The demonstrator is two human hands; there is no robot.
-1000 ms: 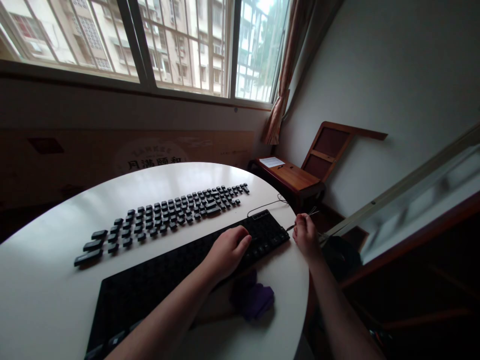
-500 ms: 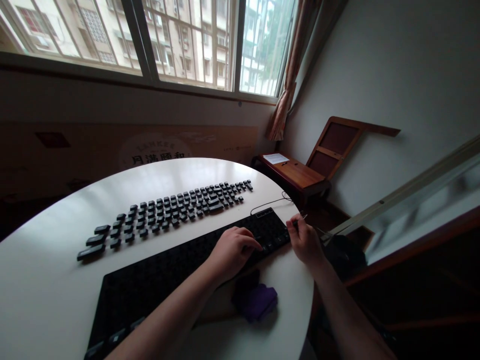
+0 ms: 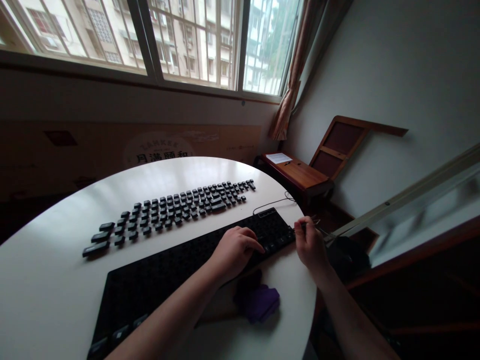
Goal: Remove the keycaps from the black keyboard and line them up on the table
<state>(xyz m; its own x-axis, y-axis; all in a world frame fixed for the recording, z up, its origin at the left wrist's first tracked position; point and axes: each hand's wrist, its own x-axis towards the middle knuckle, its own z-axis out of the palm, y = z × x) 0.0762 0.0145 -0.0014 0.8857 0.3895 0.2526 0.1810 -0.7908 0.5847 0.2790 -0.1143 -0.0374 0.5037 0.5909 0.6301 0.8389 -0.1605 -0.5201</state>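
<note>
A long black keyboard (image 3: pixel 157 270) lies slantwise on the round white table, most of its keycaps off and a few still on at the near left and along the right end. My left hand (image 3: pixel 238 250) rests over its right part with bent fingers, steadying it; the fingertips are partly hidden. Just off the keyboard's right end, my right hand (image 3: pixel 309 242) is closed around a thin wire tool that looks like a keycap puller (image 3: pixel 317 221). Whether a keycap sits in the wires is too small to tell. Loose black keycaps (image 3: pixel 168 210) stand in rows behind the keyboard.
On the white table (image 3: pixel 48 280), a crumpled purple cloth (image 3: pixel 258 302) lies in front of the keyboard. The cable (image 3: pixel 272 202) runs off the table's right edge. A wooden chair (image 3: pixel 300 172) holding a paper (image 3: pixel 278 158) stands beyond, near the window wall.
My right hand has moved slightly right, away from the keyboard's end, with the wire tool in it. My left hand stays on the keyboard. The view has shifted a little.
</note>
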